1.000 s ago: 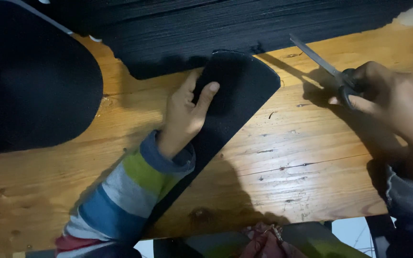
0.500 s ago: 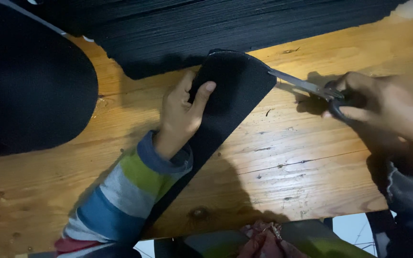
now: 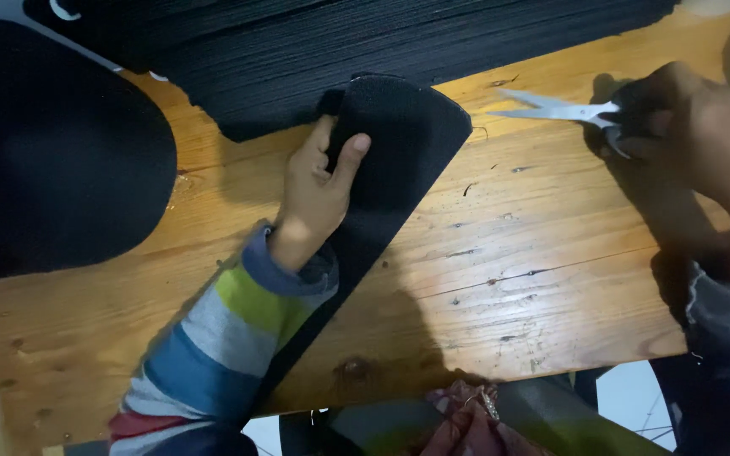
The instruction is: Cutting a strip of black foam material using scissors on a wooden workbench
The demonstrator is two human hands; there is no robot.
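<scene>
- Black knitted fabric makes up the long piece (image 3: 399, 160) that the left hand (image 3: 318, 181) pins to the surface (image 3: 534, 279); its rounded end points up and to the right, and its long axis runs down and to the left, under the striped sleeve (image 3: 221, 338).
- The left hand's fingers (image 3: 350, 156) lie flat and close together on the rounded end, the thumb side curled over the piece's left edge; they press rather than pinch.
- The right hand (image 3: 686, 118) is to the right, well apart from the fabric piece, its fingers closed through the handles of a pair of silver scissors (image 3: 551, 108).
- The blades stand apart in a narrow V, tips pointing left toward the rounded end; bare wood shows between tips and fabric. So the piece lies to the left of the scissors, and the left hand is the one already on it.
- The surface is pale planked wood, scratched and knotted, with a few dark thread scraps near the piece.
- A thick stack of black fabric sheets (image 3: 382, 42), its edges ribbed in fine layers, lies along the far side, touching the top of the held piece.
- A large, smooth, matt black rounded panel (image 3: 52, 152) covers the surface's left end.
- Below the near edge, another hand (image 3: 466, 422) shows dimly; what it does I cannot tell.
</scene>
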